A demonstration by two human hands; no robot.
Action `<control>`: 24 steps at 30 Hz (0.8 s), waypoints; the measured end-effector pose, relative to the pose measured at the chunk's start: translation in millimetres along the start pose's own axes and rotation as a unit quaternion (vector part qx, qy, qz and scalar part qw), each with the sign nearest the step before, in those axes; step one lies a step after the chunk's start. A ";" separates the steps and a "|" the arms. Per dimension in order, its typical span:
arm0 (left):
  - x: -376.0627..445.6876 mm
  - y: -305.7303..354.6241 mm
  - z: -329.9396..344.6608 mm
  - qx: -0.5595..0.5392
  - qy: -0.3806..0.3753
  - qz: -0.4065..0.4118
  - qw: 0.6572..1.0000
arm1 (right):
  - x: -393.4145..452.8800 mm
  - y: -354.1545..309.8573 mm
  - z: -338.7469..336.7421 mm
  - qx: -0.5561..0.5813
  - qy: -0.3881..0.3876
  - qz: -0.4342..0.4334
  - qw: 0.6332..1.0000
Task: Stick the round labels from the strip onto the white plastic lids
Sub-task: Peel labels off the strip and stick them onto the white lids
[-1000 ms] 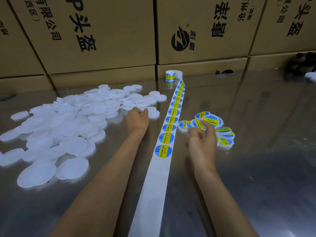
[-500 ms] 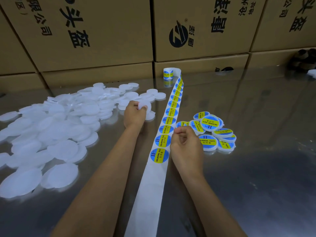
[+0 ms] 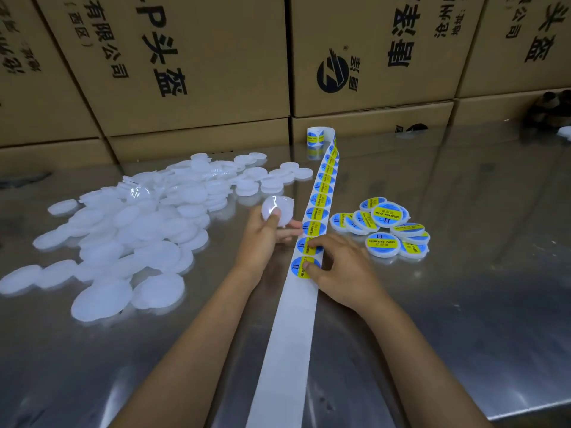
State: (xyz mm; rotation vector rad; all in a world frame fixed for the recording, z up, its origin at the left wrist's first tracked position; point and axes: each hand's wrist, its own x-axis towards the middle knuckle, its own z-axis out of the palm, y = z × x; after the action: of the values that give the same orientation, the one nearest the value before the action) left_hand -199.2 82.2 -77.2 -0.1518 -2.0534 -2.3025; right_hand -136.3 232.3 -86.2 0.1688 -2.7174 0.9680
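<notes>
A long white backing strip runs down the middle of the metal table, with several round blue-and-yellow labels on its far half up to a small roll. My left hand holds one bare white lid just left of the strip. My right hand lies on the strip, thumb and fingertips on the nearest label. A big heap of bare white lids lies to the left. Labelled lids are piled to the right.
Stacked brown cardboard boxes wall off the far edge of the shiny metal table. A dark object sits at the far right by the boxes.
My left hand picked a lid from the heap and lifted it toward the strip. My right hand moved from the labelled pile onto the nearest label on the strip.
</notes>
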 end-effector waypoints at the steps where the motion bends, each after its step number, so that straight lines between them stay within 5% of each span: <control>1: -11.0 1.1 -1.3 0.007 -0.014 -0.007 1.000 | -1.3 0.0 -1.0 -0.001 -0.007 -0.008 1.000; 18: -36.8 6.8 -3.8 0.117 0.002 -0.022 0.993 | -5.7 -0.8 2.9 0.036 0.059 -0.037 0.997; 24: -37.1 10.1 -3.3 0.160 0.021 -0.023 0.987 | -6.2 -16.8 -1.2 0.279 0.077 0.000 0.957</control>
State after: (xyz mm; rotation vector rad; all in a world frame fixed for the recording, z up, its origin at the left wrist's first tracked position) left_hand -161.3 76.8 -71.6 -0.0413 -2.3905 -1.9440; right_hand -126.9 220.2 -76.9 0.1837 -2.2375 1.6515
